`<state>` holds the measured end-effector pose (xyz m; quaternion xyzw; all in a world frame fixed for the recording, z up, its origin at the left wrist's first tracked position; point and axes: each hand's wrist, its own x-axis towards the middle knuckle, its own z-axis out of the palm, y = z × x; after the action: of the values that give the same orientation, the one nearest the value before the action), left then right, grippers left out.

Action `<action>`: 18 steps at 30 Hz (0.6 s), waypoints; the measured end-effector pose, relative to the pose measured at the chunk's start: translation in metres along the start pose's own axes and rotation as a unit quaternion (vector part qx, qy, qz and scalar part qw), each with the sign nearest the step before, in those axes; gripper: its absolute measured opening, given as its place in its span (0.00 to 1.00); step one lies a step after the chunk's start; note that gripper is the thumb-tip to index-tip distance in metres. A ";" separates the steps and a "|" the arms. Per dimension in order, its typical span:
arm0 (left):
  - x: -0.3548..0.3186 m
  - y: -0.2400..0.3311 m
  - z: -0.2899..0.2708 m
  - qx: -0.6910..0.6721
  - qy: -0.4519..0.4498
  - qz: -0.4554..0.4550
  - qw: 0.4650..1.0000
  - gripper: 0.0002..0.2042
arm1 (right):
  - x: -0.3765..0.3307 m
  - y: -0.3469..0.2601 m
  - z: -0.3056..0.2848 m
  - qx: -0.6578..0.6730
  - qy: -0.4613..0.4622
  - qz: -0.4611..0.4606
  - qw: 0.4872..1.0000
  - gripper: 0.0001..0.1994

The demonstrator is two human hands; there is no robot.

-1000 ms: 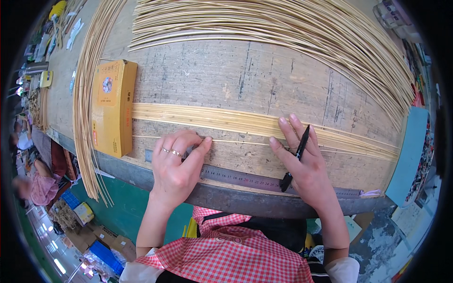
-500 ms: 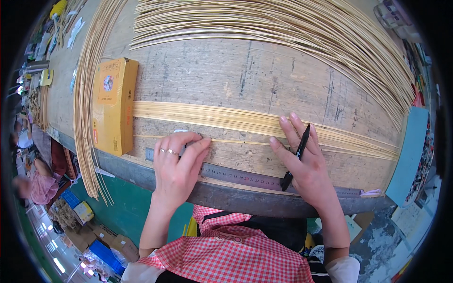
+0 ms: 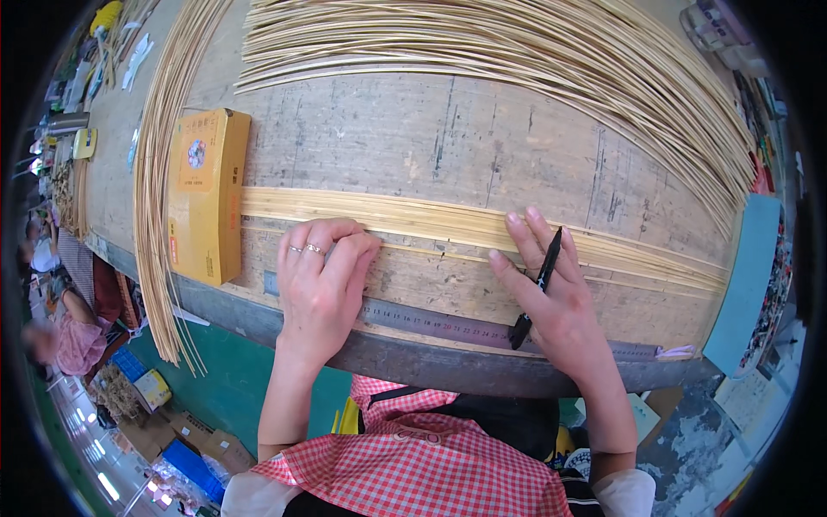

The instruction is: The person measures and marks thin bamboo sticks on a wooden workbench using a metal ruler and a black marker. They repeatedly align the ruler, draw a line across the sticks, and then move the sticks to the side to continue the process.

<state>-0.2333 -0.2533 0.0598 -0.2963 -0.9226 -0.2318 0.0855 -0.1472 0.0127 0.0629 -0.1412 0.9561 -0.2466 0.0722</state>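
Observation:
My left hand (image 3: 319,276), with rings on it, is closed in a pinch on a thin bamboo strip (image 3: 422,249) just below the row of strips. That row of bamboo strips (image 3: 379,207) lies flat, side by side, running from a yellow box (image 3: 207,198) toward the blue-green block at right. Resting with fingers extended on the row's right part is my right hand (image 3: 551,284). A black marker pen (image 3: 538,289) is tucked between its fingers. Below both hands a metal ruler (image 3: 431,321) lies along the table's near edge; my left hand hides part of it.
A large pile of bamboo sticks (image 3: 482,43) spreads across the far side of the wooden table (image 3: 362,129). Another bundle of sticks (image 3: 159,172) runs past the box and overhangs the front edge. At the right end stands a blue-green block (image 3: 745,276).
My left hand has shifted slightly, bringing the pinched strip up closer to the row. My right hand and the pen have barely moved.

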 end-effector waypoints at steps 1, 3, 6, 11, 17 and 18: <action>0.001 0.000 0.000 0.001 0.000 0.002 1.000 0.10 | 0.000 0.000 0.000 0.001 -0.002 0.002 1.000 0.22; 0.002 0.001 0.001 0.003 -0.002 0.004 1.000 0.09 | 0.000 0.000 0.000 0.001 -0.005 0.004 1.000 0.22; 0.002 0.003 -0.001 0.009 -0.014 -0.002 1.000 0.09 | -0.001 0.001 0.000 -0.003 -0.008 0.005 1.000 0.23; -0.013 0.007 -0.001 -0.048 -0.025 -0.057 0.997 0.14 | -0.001 0.000 0.000 -0.003 -0.004 0.003 1.000 0.22; -0.027 0.009 -0.004 -0.036 -0.050 -0.026 0.998 0.24 | 0.000 -0.003 0.000 -0.009 0.007 0.007 1.000 0.20; -0.027 0.009 -0.005 -0.018 -0.059 -0.019 0.998 0.24 | 0.000 -0.003 0.000 -0.011 0.005 0.008 1.000 0.20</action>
<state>-0.2064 -0.2627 0.0595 -0.2936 -0.9271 -0.2320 0.0214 -0.1463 0.0105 0.0641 -0.1330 0.9602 -0.2361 0.0676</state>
